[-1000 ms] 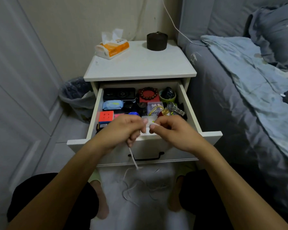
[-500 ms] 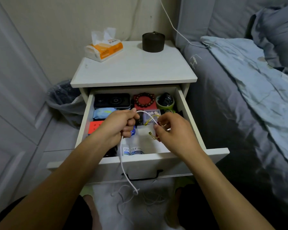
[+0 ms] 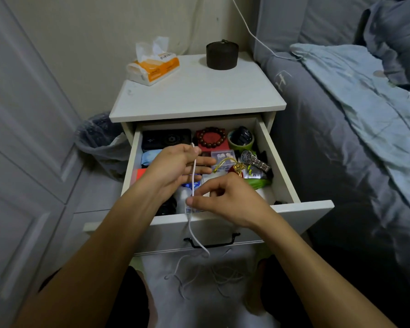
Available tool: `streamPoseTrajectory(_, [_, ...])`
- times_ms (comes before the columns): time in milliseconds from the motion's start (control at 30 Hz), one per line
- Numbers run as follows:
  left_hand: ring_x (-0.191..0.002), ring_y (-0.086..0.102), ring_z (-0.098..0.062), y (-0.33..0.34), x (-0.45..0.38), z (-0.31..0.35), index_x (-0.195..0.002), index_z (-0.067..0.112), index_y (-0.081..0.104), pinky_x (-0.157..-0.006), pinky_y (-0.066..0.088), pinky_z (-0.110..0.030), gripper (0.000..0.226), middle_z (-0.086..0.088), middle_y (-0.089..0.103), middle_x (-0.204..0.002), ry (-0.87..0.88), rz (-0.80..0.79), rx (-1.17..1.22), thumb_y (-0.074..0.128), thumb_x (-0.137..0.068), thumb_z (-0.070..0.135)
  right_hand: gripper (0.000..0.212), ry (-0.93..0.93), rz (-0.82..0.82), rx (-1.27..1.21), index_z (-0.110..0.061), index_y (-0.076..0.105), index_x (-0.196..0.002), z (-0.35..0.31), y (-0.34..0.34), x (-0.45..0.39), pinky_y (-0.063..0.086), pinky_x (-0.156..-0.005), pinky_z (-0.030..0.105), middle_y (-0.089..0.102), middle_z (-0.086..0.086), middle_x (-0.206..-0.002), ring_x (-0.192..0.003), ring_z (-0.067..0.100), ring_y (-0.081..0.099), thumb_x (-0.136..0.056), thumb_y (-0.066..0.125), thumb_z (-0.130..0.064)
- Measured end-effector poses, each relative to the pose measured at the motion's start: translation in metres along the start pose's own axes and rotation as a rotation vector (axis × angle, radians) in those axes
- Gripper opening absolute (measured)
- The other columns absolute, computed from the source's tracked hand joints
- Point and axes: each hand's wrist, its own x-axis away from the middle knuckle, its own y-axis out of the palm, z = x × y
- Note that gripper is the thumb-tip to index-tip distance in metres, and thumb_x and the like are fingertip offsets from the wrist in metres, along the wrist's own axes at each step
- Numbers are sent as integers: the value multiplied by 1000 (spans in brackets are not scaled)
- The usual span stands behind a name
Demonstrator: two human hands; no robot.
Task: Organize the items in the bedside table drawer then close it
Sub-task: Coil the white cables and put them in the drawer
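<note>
Both hands hold a thin white cable (image 3: 193, 172) above the open drawer (image 3: 282, 176) of the bedside table (image 3: 199, 95). The left hand (image 3: 175, 165) pinches its upper part, the right hand (image 3: 225, 200) pinches it lower, near the drawer front. The writing on the orange tissue pack (image 3: 155, 65) is too small to read.

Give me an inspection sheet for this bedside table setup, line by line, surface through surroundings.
Surface: bedside table top holds a tissue pack and a dark round container.
Job's things: drawer pulled open and crowded; bead bracelet, wristwatch, black case inside.
Clutter: nothing seen beyond the drawer's contents.
Hands: left hand and right hand both pinch the white cable.
Cables: that cable trails over the drawer front to a tangle on the floor; another runs down the wall onto the bed.
Surroundings: lined bin at left.
</note>
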Motion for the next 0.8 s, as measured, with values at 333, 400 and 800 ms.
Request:
streamPoseTrajectory(333, [-59,67,-18,-12,18,1,-96,6,62,-55,55,-28,22,-7,69,-67,-8,-37,102,42,-103,11,20,359,-17,-194,-4,55,-96,-7,-35,24,35,-38,20,66,9,-56,-35,19,49,-98,50,-23])
streamPoseTrajectory(400, [-55,64,-17,-10,20,0,-101,8,64,-57,55,-29,22,-6,65,-62,-17,-32,61,42,-101,12,25,368,-14,-297,-5,52,-96,-8,-36,29,41,-43,24,71,13,-67,-45,24,60,-98,52,-30])
streamPoseTrajectory(800, [-55,56,-11,-8,41,-2,-88,7,75,-65,57,-27,31,-6,56,-56,70,-101,-330,46,-97,7,40,-127,548,180,-20,54,-130,-3,-27,29,55,-82,31,71,-4,-112,-96,10,67,-90,57,-11])
